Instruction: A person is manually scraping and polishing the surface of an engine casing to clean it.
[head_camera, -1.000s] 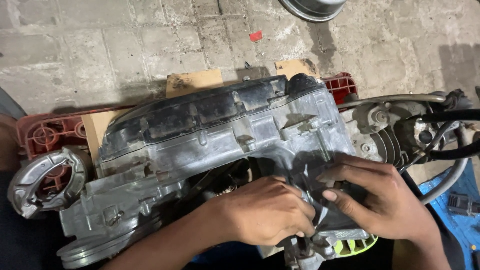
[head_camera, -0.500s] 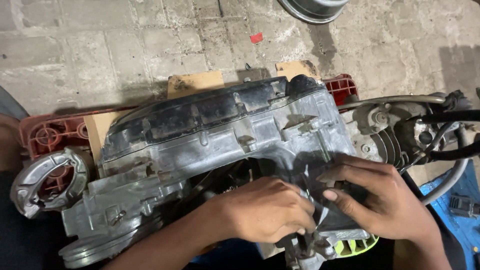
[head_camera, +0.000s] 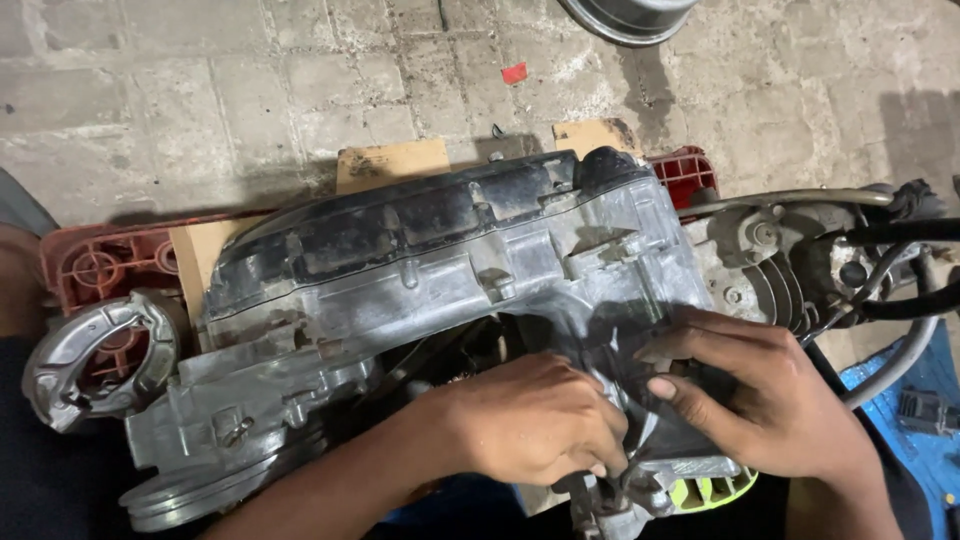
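A large grey metal engine casing (head_camera: 400, 290) lies on its side across the middle of the head view, with a black cover along its upper edge. My left hand (head_camera: 530, 415) is curled over the casing's lower right part, its fingertips pinched on a small dark part (head_camera: 610, 480) that I cannot identify. My right hand (head_camera: 765, 395) rests next to it, fingers spread flat against a dark panel of the casing, thumb pointing left. A yellow-green finned piece (head_camera: 715, 490) peeks out under my right hand.
The casing rests on red plastic supports (head_camera: 95, 265) and cardboard (head_camera: 390, 160) on a brick floor. A curved metal brake-shoe piece (head_camera: 95, 355) lies at left. Cylinder, hoses and cables (head_camera: 850, 260) sit at right, a blue sheet (head_camera: 910, 400) below them, a metal rim (head_camera: 630, 15) at top.
Both hands stay on the casing's lower right part with only slight finger shifts. The view has barely moved.
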